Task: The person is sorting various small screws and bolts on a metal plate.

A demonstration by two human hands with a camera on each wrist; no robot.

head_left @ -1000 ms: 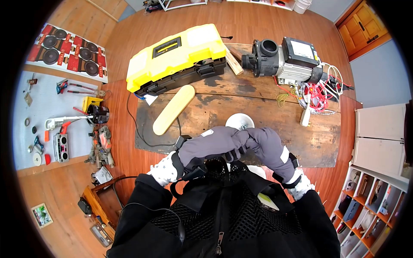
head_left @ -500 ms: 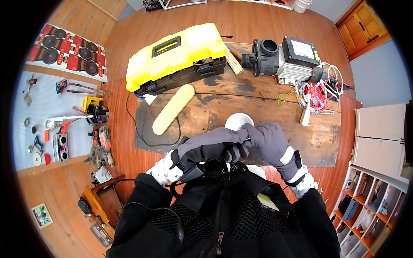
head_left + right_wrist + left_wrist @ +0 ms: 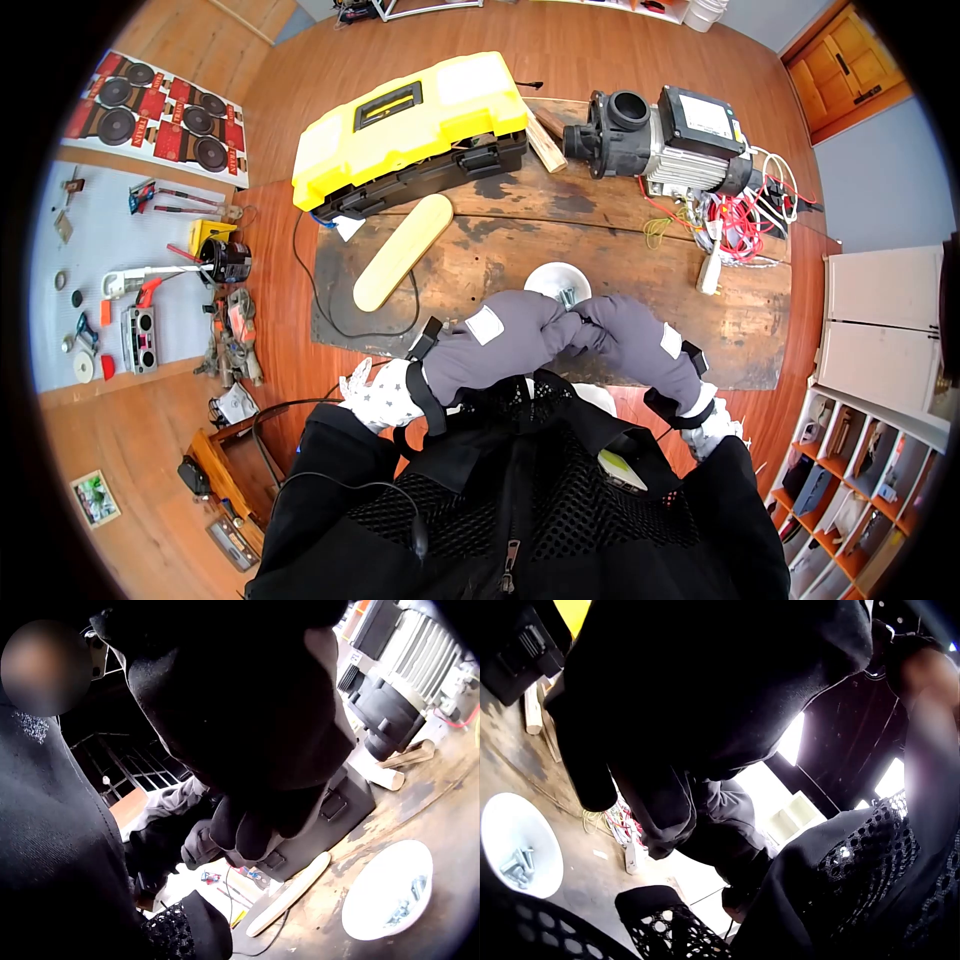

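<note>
Both hands wear dark grey gloves and meet over the table's near edge, in front of the chest. In the head view my left hand (image 3: 505, 330) comes in from the left, its back with a white patch facing up. My right hand (image 3: 635, 340) reaches from the other side, its fingers against the left's. Their undersides are hidden, and I cannot tell whether anything is pinched between them. Just beyond the fingers stands a white bowl (image 3: 545, 275) with several metal bolts (image 3: 519, 866) in it. In the right wrist view, the right fingers (image 3: 251, 832) look bent, dark against the light.
A yellow and black toolbox (image 3: 410, 130) stands at the table's back left. In front of it lies a pale rounded wooden board (image 3: 405, 255) beside a black cable. A pump with a motor (image 3: 660, 140) sits at the back right, near tangled wires (image 3: 735, 225) and wood pieces (image 3: 543, 145).
My left hand has turned so that its back and white patch face up, covering the fingers seen before. The right hand has shifted slightly; the bolts in the bowl show again between the hands.
</note>
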